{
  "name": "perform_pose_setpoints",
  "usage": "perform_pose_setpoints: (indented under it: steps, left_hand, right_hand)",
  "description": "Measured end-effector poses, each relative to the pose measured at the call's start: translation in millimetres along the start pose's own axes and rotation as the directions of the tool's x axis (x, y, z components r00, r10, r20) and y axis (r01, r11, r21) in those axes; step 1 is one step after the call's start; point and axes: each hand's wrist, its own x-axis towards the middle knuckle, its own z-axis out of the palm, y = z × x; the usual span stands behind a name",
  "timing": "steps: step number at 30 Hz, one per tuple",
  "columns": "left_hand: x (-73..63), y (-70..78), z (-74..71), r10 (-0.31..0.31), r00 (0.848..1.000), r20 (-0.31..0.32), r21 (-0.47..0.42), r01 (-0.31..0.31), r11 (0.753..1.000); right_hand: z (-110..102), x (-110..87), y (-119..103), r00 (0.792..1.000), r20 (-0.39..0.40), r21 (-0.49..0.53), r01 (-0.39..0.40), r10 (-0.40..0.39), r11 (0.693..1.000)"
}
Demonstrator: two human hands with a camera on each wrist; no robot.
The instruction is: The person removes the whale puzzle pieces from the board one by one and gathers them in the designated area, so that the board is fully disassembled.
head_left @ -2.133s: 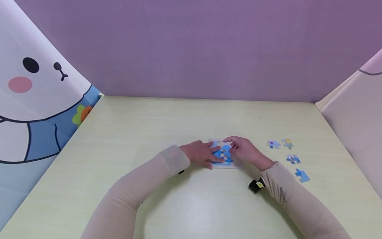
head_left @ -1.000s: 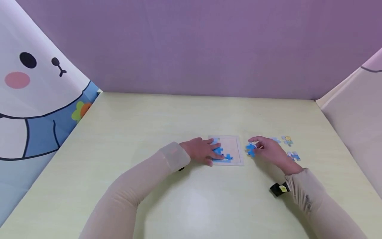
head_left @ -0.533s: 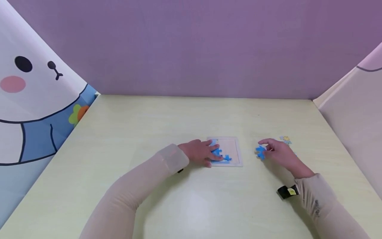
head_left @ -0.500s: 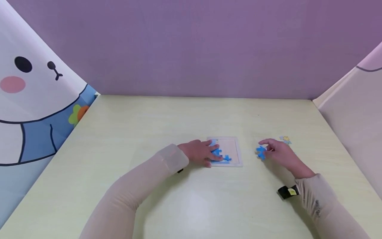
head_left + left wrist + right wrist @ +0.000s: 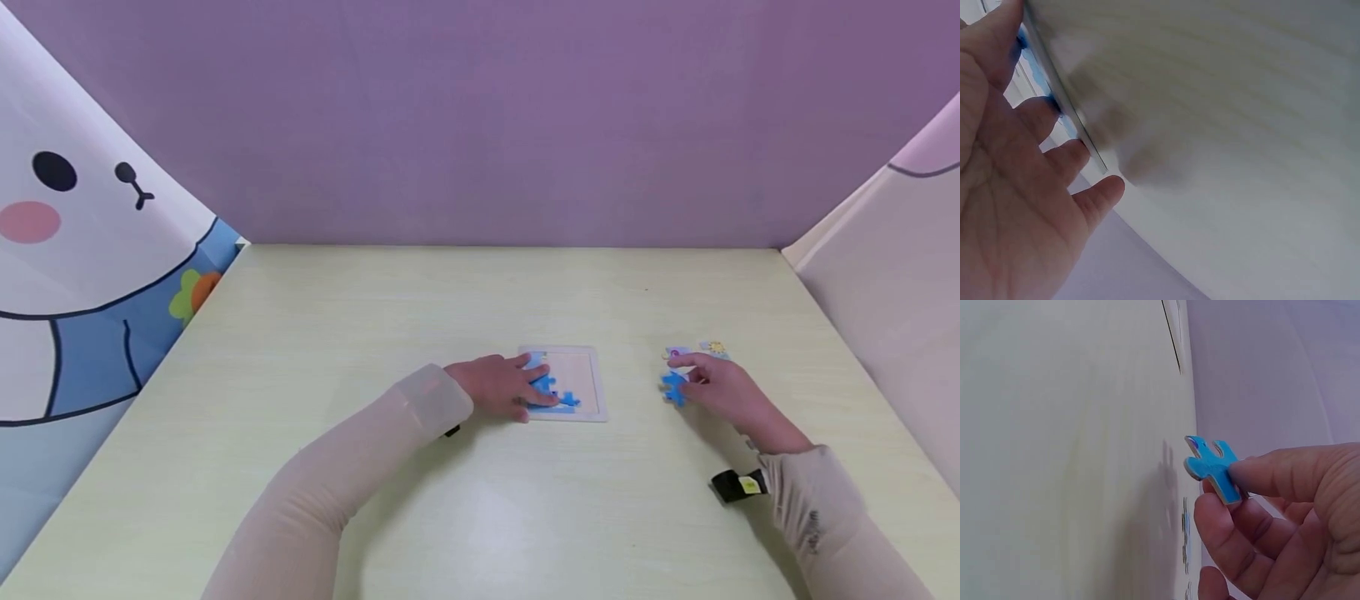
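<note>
In the head view my left hand [image 5: 498, 386] lies with spread fingers over the left side of a square puzzle frame [image 5: 602, 392]. Blue puzzle pieces [image 5: 570, 399] sit along the frame's left and lower edges, partly covered by those fingers. From the left wrist view, the fingertips rest at the frame's edge [image 5: 1063, 94]. Off to the right, my right hand [image 5: 723, 393] pinches a blue puzzle piece [image 5: 673, 388] between thumb and fingers. That piece [image 5: 1213, 464] is held above the table in the right wrist view.
Beyond the right hand lie a purple piece with a swirl [image 5: 675, 352] and a piece with a yellow sun [image 5: 715, 348]. Purple cloth [image 5: 480, 125] rises at the table's far edge. Printed cloth [image 5: 90, 275] hangs along the left side.
My right hand has carried the blue piece out of the frame and away to the right. The left hand has stayed on the frame.
</note>
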Motion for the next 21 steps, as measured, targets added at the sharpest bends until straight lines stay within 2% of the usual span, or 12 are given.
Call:
perform_pose_setpoints:
  steps: [5, 12, 21]
  left_hand:
    - [1.3, 0.4, 0.6, -0.015, 1.0, 0.005, 0.005, 0.015, 1.0]
    - [1.2, 0.2, -0.1, -0.002, 1.0, -0.002, 0.068, 0.003, 0.998]
    - [0.1, 1.9, -0.2, -0.014, 1.0, -0.007, 0.049, 0.015, 0.999]
  right_hand:
    - [-3, -2.4, 4, 1.0, -0.001, -0.009, -0.018, 0.018, 1.0]
    - [-7, -5.1, 6, 0.999, 0.003, 0.016, -0.043, 0.043, 0.999]
    - [-12, -7.6, 15, 0.994, 0.035, 0.008, -0.102, 0.102, 0.995]
